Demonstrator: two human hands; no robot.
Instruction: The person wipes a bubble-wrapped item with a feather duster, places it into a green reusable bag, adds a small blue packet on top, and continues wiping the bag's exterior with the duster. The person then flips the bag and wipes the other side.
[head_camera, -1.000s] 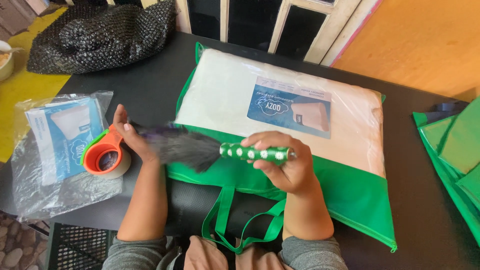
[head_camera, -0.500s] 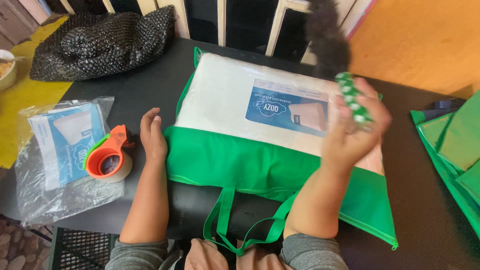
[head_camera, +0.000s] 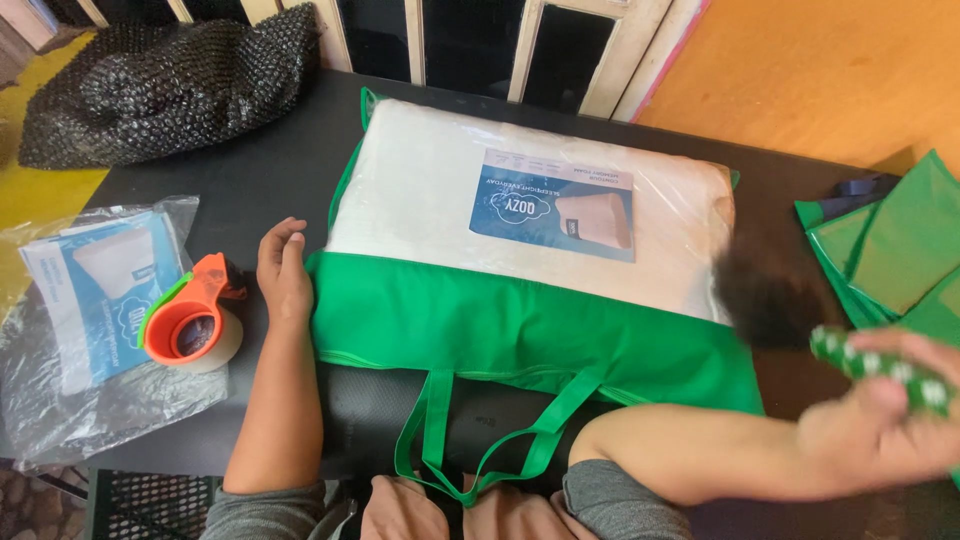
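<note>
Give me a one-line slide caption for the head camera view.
Left hand rests beside a green bag holding a wrapped pillow; right hand grips a green spotted duster.

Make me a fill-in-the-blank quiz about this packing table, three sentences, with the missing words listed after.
1. The white pillow in clear wrap lies partly inside a bag whose colour is ____.
2. The left hand rests flat on the table between the bag and the orange ____ dispenser.
3. The right hand holds a duster by its green handle with ____ dots.

Missing words: green; tape; white
</note>
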